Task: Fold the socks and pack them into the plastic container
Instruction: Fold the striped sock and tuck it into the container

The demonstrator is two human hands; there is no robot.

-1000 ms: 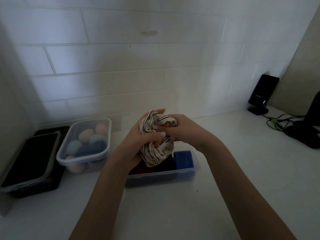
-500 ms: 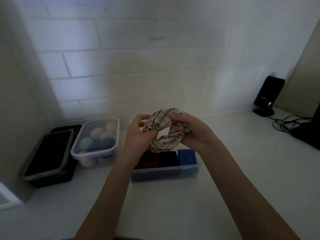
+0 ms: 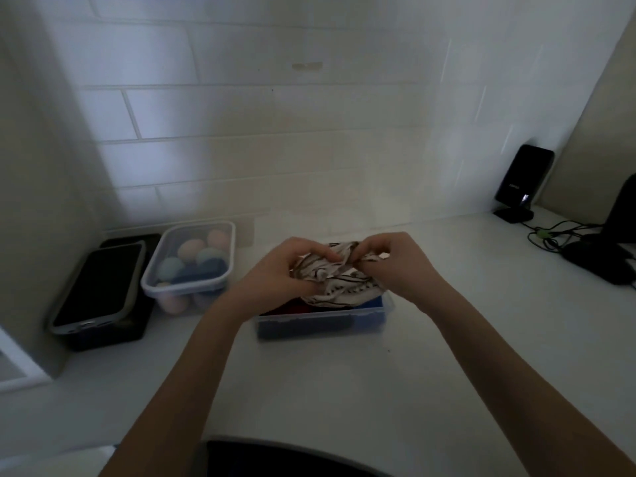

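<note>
A cream sock bundle with dark stripes point(image 3: 339, 285) is bunched between both hands, right over the open clear plastic container point(image 3: 320, 321). My left hand point(image 3: 282, 270) grips its left side and my right hand point(image 3: 401, 266) pinches the cuff on its right side. Inside the container lie dark, red point(image 3: 296, 308) and blue point(image 3: 373, 306) folded socks, partly hidden by the bundle and my hands.
A second clear tub point(image 3: 191, 266) with rolled pastel socks stands to the left, by the wall. Two dark lids or trays point(image 3: 99, 287) lie further left. A black device on a stand point(image 3: 521, 182) and cables point(image 3: 550, 232) sit at the far right.
Both hands have come down with the striped bundle, from raised above the container to just over its opening. The view has shifted right and tilted down.
</note>
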